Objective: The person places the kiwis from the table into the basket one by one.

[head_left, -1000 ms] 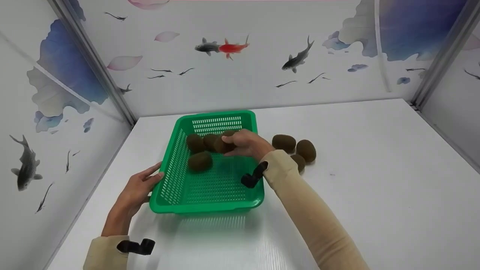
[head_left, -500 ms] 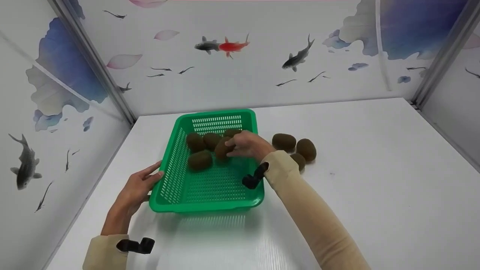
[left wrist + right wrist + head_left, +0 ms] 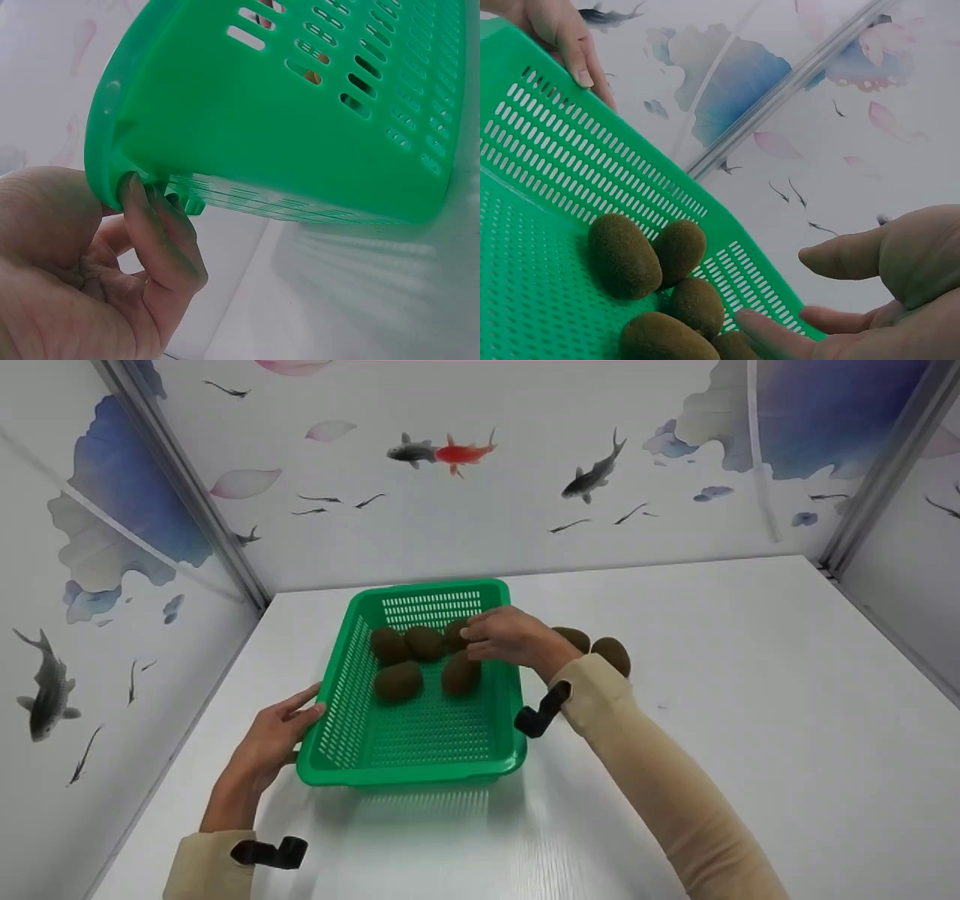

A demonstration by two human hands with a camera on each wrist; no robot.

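Five brown kiwis [image 3: 398, 682] lie in the green basket [image 3: 409, 775], near the far left corner of the table [image 3: 750, 750] — its left rim pinched by the left hand [image 3: 271, 736]. The right hand [image 3: 519, 637], fingers parted and holding nothing, hangs over the right rim — two loose kiwis [image 3: 612, 654] beyond.

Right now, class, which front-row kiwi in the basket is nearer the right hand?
The right kiwi, below the right hand in the head view; the left kiwi lies farther away.
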